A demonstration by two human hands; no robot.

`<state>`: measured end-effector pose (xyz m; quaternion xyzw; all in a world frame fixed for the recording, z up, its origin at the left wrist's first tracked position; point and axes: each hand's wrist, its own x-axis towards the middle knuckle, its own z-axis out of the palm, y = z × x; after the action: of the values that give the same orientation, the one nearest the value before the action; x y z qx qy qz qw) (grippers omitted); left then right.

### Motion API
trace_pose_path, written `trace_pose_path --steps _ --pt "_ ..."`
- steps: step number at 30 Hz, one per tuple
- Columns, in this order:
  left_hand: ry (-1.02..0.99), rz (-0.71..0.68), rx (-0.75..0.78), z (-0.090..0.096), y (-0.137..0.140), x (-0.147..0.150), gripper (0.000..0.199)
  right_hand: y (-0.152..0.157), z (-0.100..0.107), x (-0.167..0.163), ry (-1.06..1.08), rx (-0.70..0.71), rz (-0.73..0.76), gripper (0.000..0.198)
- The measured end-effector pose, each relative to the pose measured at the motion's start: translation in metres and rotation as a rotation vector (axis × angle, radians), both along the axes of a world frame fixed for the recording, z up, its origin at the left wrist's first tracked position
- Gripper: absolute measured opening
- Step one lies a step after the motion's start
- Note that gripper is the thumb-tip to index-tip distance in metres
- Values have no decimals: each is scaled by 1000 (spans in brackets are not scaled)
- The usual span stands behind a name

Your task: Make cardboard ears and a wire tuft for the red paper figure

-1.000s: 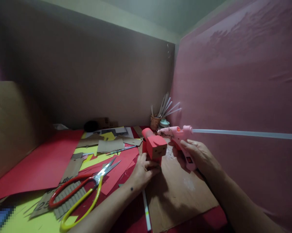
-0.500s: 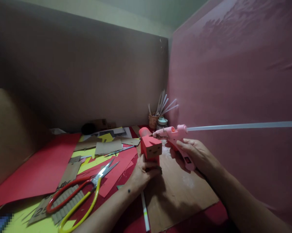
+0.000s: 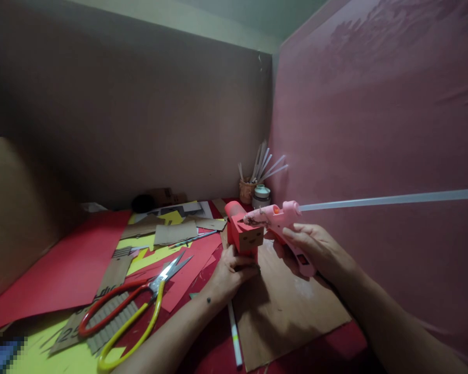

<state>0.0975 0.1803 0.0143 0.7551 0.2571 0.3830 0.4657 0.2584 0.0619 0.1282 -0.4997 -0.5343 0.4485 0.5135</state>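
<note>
My left hand (image 3: 237, 270) is wrapped round the lower part of a red paper figure (image 3: 241, 234) with a brown box-shaped head and a small drawn face. In my right hand (image 3: 315, 246) is a pink hot glue gun (image 3: 284, 218), gripped by its handle. Its nozzle points left and meets or hovers just over the top of the figure's head; I cannot tell which. From the back of the gun a long clear glue stick (image 3: 389, 199) runs off to the right. Beneath both hands lies a brown board (image 3: 296, 306).
Scissors (image 3: 156, 285) with red and yellow handles lie left of my forearm, among red paper (image 3: 70, 265), yellow paper and cardboard scraps (image 3: 175, 234). At the back stand a cup of glue sticks (image 3: 247, 191) and a jar (image 3: 262, 197). A pink wall (image 3: 374, 130) rises on the right.
The glue gun's nozzle has shifted slightly down over the top of the figure's head. The figure has turned a little. Both hands keep their hold.
</note>
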Motion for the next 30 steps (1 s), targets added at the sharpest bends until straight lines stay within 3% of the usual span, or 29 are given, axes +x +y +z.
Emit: trace_pose_path --steps 8,30 --pt "-16 19 -40 -10 4 3 11 4 -2 -3 35 23 -5 42" --pt "-89 6 -74 1 -2 10 10 5 -8 0 42 0 -14 39"
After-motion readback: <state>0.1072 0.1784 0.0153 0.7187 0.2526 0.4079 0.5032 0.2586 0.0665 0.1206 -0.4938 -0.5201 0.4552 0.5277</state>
